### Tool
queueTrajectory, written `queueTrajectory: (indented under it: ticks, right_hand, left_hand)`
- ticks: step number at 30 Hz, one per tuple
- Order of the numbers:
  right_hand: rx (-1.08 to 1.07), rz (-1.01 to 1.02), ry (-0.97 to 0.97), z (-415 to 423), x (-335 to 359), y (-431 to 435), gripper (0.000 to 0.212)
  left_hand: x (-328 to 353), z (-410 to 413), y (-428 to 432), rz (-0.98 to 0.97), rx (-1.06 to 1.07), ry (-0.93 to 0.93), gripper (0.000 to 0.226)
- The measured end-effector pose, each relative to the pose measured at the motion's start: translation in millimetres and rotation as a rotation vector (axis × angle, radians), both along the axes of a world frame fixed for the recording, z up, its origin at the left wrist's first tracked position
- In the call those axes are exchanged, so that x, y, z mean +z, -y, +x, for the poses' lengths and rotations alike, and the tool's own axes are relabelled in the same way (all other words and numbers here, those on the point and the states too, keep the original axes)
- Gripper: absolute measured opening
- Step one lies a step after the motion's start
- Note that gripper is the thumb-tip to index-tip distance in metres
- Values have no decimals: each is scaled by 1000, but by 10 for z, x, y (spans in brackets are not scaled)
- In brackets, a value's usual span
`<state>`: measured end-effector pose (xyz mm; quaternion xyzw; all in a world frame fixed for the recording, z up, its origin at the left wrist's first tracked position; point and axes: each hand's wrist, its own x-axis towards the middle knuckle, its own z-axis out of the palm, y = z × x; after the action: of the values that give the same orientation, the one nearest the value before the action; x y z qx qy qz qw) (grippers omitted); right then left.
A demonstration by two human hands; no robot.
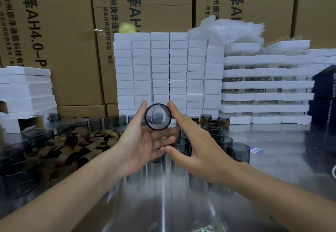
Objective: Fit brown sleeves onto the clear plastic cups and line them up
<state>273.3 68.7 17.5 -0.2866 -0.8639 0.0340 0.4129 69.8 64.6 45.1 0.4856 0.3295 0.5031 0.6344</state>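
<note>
Holding a bare cup (pixel 157 116) up over the table (pixel 291 140), end-on, pressed between the thumb of the left hand (pixel 143 140) and the forefinger of the right hand (pixel 196 140), both spread, fingers straight. Looks like pick-up, no sleeve on yet. Next, probably: fetch one from the brown sleeves (pixel 72 146) heaped left, slide it on square, then join the sleeved cups (pixel 214 120) at the back.
</note>
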Motion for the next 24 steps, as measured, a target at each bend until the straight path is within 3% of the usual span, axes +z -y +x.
queueTrajectory:
  ticks: [4, 7, 9, 11, 16, 24]
  right_hand:
    - [-8, 22, 37, 33, -7, 23, 82]
    - [1, 86, 126, 33, -9, 45, 69]
    - [6, 94, 147, 15, -13, 53, 64]
    - [5, 97, 137, 1, -21, 55, 61]
    - [-8, 66, -17, -17, -28, 63, 59]
    - [155, -433, -256, -132, -60, 135, 92]
  left_hand:
    - [33, -31, 47, 52, 12, 124, 63]
    - [27, -17, 38, 99, 126, 133, 33]
    - [22, 0, 30, 128, 188, 94, 27]
    - [10, 9, 20, 154, 230, 38, 34]
    - [7, 27, 29, 145, 211, 16, 76]
    - [-44, 68, 63, 158, -124, -218, 101]
